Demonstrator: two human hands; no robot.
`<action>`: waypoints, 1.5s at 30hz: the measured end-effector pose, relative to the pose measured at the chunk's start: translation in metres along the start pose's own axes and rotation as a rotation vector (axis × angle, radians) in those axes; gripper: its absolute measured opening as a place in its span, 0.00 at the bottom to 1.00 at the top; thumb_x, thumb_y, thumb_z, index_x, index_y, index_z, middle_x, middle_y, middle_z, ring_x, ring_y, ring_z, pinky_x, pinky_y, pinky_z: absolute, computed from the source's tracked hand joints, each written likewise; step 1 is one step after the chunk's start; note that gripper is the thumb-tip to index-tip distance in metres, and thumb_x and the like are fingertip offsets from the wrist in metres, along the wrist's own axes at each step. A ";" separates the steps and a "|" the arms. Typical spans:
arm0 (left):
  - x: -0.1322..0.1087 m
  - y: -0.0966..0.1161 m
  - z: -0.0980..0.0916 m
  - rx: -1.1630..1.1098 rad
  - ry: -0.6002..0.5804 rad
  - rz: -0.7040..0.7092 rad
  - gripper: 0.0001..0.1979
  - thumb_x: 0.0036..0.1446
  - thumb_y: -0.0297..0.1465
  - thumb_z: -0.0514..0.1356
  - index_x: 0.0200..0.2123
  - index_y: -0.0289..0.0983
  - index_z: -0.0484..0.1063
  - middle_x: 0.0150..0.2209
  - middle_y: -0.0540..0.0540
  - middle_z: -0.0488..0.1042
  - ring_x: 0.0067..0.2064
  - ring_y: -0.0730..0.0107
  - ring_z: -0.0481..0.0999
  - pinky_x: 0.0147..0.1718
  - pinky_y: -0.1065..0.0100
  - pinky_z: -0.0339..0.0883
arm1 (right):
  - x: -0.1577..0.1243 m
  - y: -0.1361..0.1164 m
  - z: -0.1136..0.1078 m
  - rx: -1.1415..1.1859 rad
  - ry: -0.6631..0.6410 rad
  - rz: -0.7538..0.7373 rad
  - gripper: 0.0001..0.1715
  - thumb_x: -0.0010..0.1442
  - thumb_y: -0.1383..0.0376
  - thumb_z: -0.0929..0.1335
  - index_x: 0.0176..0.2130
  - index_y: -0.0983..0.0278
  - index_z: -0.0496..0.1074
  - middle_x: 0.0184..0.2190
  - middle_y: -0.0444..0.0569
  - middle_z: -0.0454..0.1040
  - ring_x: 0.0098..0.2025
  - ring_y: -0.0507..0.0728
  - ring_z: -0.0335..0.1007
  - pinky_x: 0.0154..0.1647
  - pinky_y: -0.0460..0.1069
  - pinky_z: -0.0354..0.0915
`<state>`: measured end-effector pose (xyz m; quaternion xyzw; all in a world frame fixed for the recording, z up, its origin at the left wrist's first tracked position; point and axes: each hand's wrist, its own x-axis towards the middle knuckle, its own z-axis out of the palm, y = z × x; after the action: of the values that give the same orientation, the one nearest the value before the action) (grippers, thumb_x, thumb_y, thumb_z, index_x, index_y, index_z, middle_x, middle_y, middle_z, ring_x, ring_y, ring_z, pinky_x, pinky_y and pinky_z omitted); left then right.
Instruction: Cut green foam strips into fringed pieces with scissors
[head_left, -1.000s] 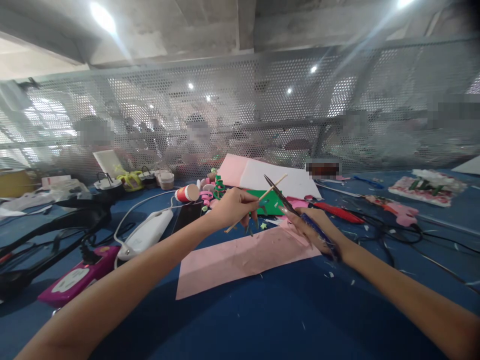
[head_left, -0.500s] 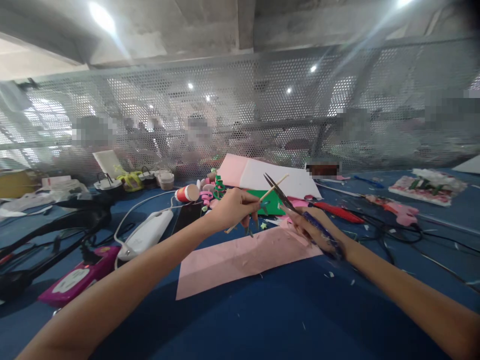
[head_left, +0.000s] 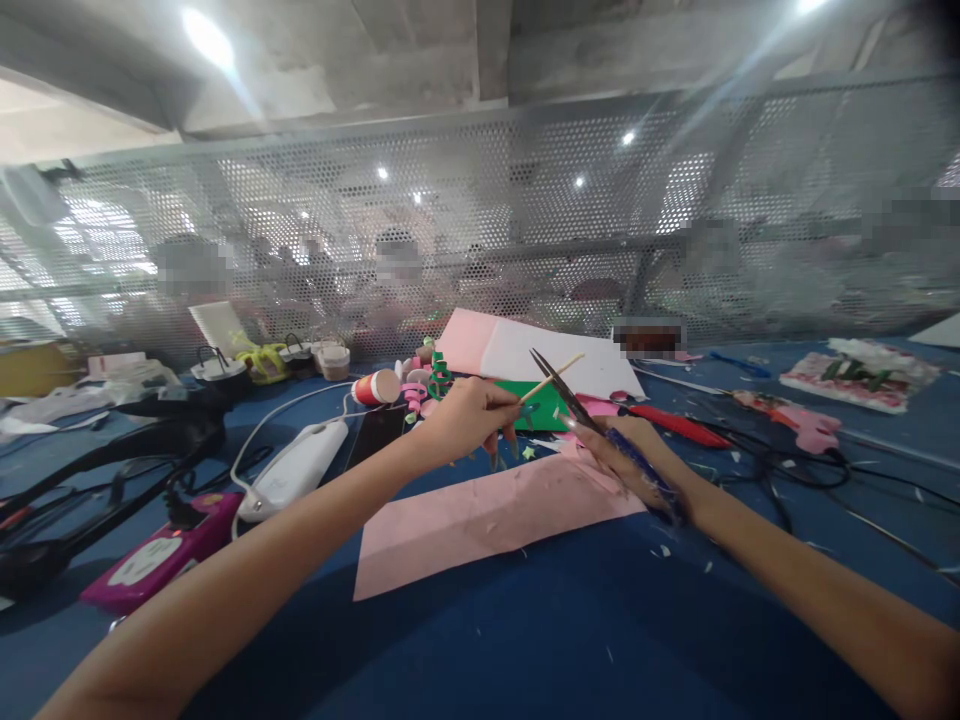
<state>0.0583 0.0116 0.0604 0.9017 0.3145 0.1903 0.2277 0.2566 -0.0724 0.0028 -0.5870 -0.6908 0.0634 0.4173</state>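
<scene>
My left hand (head_left: 469,415) pinches a thin wooden stick (head_left: 556,373) that slants up to the right. My right hand (head_left: 622,455) is closed round scissors (head_left: 577,405) with dark blue handles. Their partly parted blades point up and left, and cross the stick near its upper end. Under both hands a long strip of pink paper (head_left: 450,535) lies on the blue table. A green piece (head_left: 547,405) and pink scraps are just behind the hands.
On the left are a white power bank (head_left: 296,470), a magenta device (head_left: 161,550), black straps and a red paper cup (head_left: 376,387). White and pink sheets (head_left: 555,355) stand behind. A red tool (head_left: 679,426), a pink glue gun (head_left: 806,428) and cables lie right.
The stick has shifted slightly to the right in my left hand, and its lower end no longer shows below the fingers. Both hands stay almost in place.
</scene>
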 end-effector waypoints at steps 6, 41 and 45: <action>-0.009 0.006 0.014 0.638 0.394 0.225 0.13 0.61 0.29 0.47 0.38 0.33 0.70 0.33 0.43 0.74 0.29 0.71 0.73 0.25 0.71 0.62 | -0.001 -0.003 0.003 -0.096 0.038 -0.020 0.29 0.60 0.50 0.58 0.15 0.62 0.59 0.12 0.44 0.64 0.18 0.52 0.64 0.23 0.46 0.58; -0.003 0.006 -0.009 -0.370 -0.046 -0.006 0.09 0.51 0.28 0.57 0.22 0.30 0.72 0.19 0.47 0.71 0.17 0.78 0.69 0.17 0.75 0.65 | -0.004 0.014 0.014 -0.435 0.232 -0.240 0.23 0.60 0.53 0.60 0.23 0.64 0.68 0.18 0.51 0.73 0.20 0.55 0.69 0.24 0.46 0.56; -0.002 0.002 -0.014 -0.672 -0.216 -0.089 0.05 0.49 0.27 0.60 0.26 0.29 0.74 0.18 0.49 0.71 0.16 0.81 0.66 0.15 0.77 0.61 | -0.005 0.014 0.007 -0.393 0.229 -0.303 0.23 0.60 0.53 0.60 0.24 0.65 0.68 0.19 0.51 0.73 0.21 0.54 0.69 0.24 0.46 0.57</action>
<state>0.0509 0.0135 0.0727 0.7767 0.2472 0.1768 0.5517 0.2622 -0.0693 -0.0120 -0.5499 -0.7181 -0.2021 0.3757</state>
